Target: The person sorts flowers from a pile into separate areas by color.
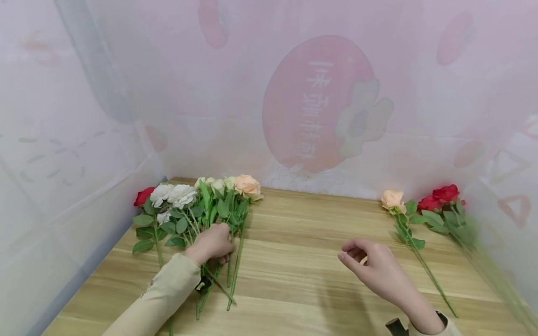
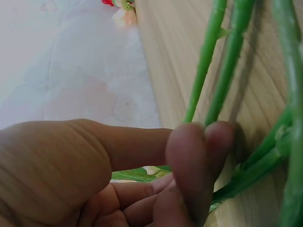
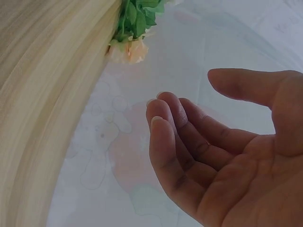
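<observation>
In the head view my left hand (image 1: 214, 242) is down among the flowers on the left, over their stems. Its thumb and fingertips pinch green flower stems (image 2: 230, 61) in the left wrist view; the pinched part is hidden behind the fingers. Around that hand lie white flowers (image 1: 181, 196), cream roses (image 1: 217, 186) and a peach rose (image 1: 248, 185), heads toward the back wall. My right hand (image 1: 376, 266) hovers over the wooden table, fingers loosely curved and thumb apart, with nothing in it; the right wrist view shows its bare palm (image 3: 246, 184).
A red rose (image 1: 144, 197) lies at the far left of the bunch. On the right of the table (image 1: 290, 252) are another peach rose (image 1: 392, 200) and red roses (image 1: 446, 192), their long stems pointing frontward. Printed cloth walls (image 1: 210, 116) enclose the back and sides.
</observation>
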`<move>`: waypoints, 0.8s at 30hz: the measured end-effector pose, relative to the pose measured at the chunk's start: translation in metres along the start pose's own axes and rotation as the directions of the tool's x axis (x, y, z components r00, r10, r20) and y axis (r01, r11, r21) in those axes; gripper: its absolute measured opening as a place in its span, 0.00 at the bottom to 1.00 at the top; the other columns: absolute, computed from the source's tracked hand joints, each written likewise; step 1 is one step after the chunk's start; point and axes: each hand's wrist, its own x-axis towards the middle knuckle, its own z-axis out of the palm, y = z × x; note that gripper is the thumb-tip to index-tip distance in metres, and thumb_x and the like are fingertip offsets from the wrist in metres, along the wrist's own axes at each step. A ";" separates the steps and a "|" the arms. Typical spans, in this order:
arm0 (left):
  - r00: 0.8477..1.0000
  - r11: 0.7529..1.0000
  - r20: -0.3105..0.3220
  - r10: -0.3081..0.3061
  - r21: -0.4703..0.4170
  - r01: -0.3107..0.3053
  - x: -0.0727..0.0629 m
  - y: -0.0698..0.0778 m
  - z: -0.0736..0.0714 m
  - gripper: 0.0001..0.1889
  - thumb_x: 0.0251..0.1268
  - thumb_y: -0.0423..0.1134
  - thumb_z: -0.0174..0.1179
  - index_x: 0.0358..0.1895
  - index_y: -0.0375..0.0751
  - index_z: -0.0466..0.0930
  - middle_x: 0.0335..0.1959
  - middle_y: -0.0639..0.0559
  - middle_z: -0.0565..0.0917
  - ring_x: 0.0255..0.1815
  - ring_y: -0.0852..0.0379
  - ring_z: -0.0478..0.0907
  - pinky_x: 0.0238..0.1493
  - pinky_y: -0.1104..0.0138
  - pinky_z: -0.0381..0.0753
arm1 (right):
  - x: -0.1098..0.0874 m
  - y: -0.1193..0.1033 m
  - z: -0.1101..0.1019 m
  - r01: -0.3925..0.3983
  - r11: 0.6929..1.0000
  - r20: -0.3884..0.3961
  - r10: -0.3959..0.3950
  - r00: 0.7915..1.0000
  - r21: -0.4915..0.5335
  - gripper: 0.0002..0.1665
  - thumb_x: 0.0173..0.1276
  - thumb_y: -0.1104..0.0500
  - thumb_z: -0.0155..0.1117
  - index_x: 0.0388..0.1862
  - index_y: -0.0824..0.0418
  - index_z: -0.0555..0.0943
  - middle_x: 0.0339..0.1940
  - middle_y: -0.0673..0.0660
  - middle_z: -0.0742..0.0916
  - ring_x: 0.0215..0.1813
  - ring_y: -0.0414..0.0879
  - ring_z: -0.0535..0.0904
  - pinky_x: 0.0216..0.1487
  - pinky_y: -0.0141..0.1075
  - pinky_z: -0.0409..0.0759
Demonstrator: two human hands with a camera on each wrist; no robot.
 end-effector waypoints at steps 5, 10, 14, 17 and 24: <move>1.000 1.000 0.002 0.002 0.016 -0.002 0.001 -0.001 -0.002 0.13 0.61 0.27 0.56 0.18 0.38 0.79 0.09 0.52 0.78 0.13 0.53 0.79 0.16 0.65 0.75 | 0.000 0.000 -0.001 0.005 1.000 -0.020 -0.005 1.000 -0.019 0.12 0.71 0.50 0.65 0.41 0.58 0.84 0.31 0.44 0.84 0.35 0.36 0.79 0.36 0.35 0.78; 1.000 0.999 -0.001 0.024 0.036 -0.024 0.000 0.003 -0.007 0.18 0.62 0.29 0.56 0.13 0.38 0.77 0.08 0.53 0.77 0.13 0.51 0.80 0.13 0.68 0.67 | 0.000 -0.001 -0.002 0.004 1.000 -0.019 -0.004 1.000 -0.027 0.13 0.71 0.49 0.65 0.41 0.58 0.84 0.31 0.43 0.84 0.35 0.36 0.79 0.37 0.35 0.78; 0.999 0.998 -0.029 0.046 0.041 -0.045 -0.002 0.005 -0.011 0.22 0.65 0.32 0.58 0.09 0.39 0.74 0.07 0.53 0.77 0.13 0.49 0.79 0.12 0.69 0.61 | 0.000 -0.002 -0.003 0.005 1.000 -0.020 -0.006 1.000 -0.026 0.12 0.71 0.50 0.65 0.41 0.58 0.84 0.31 0.43 0.84 0.35 0.36 0.79 0.37 0.36 0.78; 0.997 0.998 -0.043 0.066 0.019 -0.065 -0.003 0.006 -0.012 0.25 0.66 0.33 0.59 0.07 0.40 0.72 0.07 0.53 0.77 0.13 0.47 0.79 0.12 0.70 0.60 | 0.000 -0.001 -0.004 0.005 1.000 -0.017 -0.005 1.000 -0.023 0.12 0.71 0.50 0.65 0.41 0.57 0.84 0.31 0.43 0.84 0.35 0.36 0.79 0.37 0.35 0.78; 0.989 0.988 -0.058 0.133 -0.067 -0.137 -0.005 0.008 -0.015 0.24 0.70 0.33 0.56 0.10 0.40 0.78 0.09 0.52 0.78 0.13 0.44 0.79 0.14 0.69 0.64 | 0.000 0.000 -0.003 0.006 1.000 -0.028 -0.007 1.000 -0.017 0.09 0.71 0.53 0.66 0.41 0.58 0.84 0.31 0.43 0.84 0.35 0.37 0.79 0.36 0.35 0.78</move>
